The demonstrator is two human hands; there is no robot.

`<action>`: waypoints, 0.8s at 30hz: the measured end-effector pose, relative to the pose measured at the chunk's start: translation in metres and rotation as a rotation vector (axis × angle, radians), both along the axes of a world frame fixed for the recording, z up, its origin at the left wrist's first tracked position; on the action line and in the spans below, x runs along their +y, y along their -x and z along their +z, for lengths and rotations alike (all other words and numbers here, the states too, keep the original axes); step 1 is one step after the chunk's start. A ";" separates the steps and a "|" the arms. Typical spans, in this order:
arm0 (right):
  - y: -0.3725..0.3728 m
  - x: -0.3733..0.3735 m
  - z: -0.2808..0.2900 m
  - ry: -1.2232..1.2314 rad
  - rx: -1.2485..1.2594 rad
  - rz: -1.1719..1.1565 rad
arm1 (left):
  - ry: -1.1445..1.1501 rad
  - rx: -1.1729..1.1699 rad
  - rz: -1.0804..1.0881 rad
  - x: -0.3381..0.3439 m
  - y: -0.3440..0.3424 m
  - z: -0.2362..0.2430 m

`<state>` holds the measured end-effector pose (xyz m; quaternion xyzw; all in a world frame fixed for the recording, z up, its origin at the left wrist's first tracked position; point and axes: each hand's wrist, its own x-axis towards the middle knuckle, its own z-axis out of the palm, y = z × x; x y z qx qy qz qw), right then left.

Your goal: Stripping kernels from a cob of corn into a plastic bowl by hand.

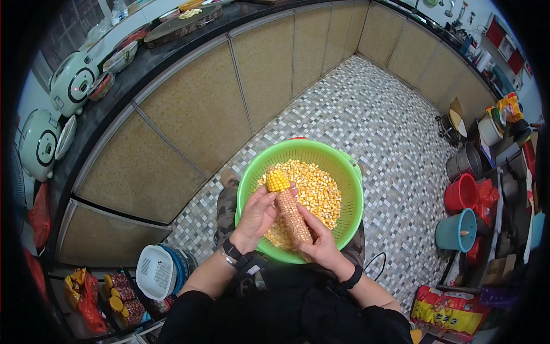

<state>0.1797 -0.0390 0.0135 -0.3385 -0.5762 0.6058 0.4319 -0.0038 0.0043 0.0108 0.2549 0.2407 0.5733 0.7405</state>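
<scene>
A corn cob (293, 217) slants over the green plastic colander (356, 198), which rests on my lap. Most of the cob is stripped bare and pinkish-brown; yellow kernels (278, 180) still cover its far tip. My left hand (256, 213) grips the cob's upper part, thumb and fingers close below the kernel-covered end. Around the lower bare end my right hand (321, 243) is closed. Loose yellow corn kernels (318, 192) lie heaped in the colander beneath both hands.
Beyond the mosaic-tiled floor (344, 114) runs a counter with tan cabinets (189, 97). Two pale green rice cookers (71, 83) stand on it at left. A white basket (156, 272) is at lower left. Red (461, 192) and blue buckets (456, 230) stand at right.
</scene>
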 end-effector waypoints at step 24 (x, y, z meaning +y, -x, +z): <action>0.002 0.000 0.006 -0.213 -0.247 -0.028 | 0.057 0.028 0.040 0.000 0.000 -0.006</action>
